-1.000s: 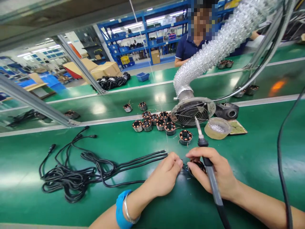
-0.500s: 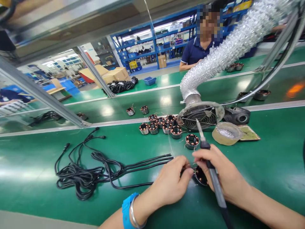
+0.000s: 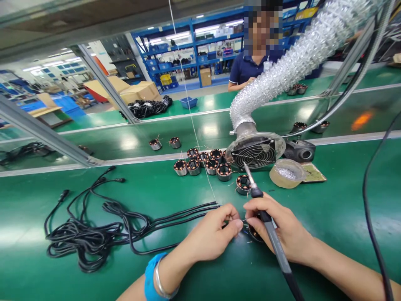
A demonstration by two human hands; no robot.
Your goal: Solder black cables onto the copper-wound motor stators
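Note:
My left hand (image 3: 216, 232) is closed in a pinch on the end of a black cable (image 3: 156, 251), which passes behind my wrist; small blue and pale wire ends show by the fingertips. My right hand (image 3: 278, 228) is closed around a soldering iron (image 3: 274, 240) whose tip points up and away. The right thumb and forefinger also meet close to a fine wire, but their grip is partly hidden. Under these fingers sits a copper-wound stator (image 3: 254, 234), mostly covered by the right hand. Another stator (image 3: 243, 184) stands just beyond.
Several stators (image 3: 193, 167) cluster before a fume extractor fan (image 3: 255, 154) with a silver duct (image 3: 275, 83). Beside it are a round tub (image 3: 286, 177) and a sponge tray (image 3: 314, 173). Coiled black cables (image 3: 90, 234) lie left. Across the bench a person (image 3: 255, 69) works.
The view has shifted, so the bench things appear further left. My hands have drawn slightly apart, and blue wire now shows between them. The soldering iron stays in my right hand.

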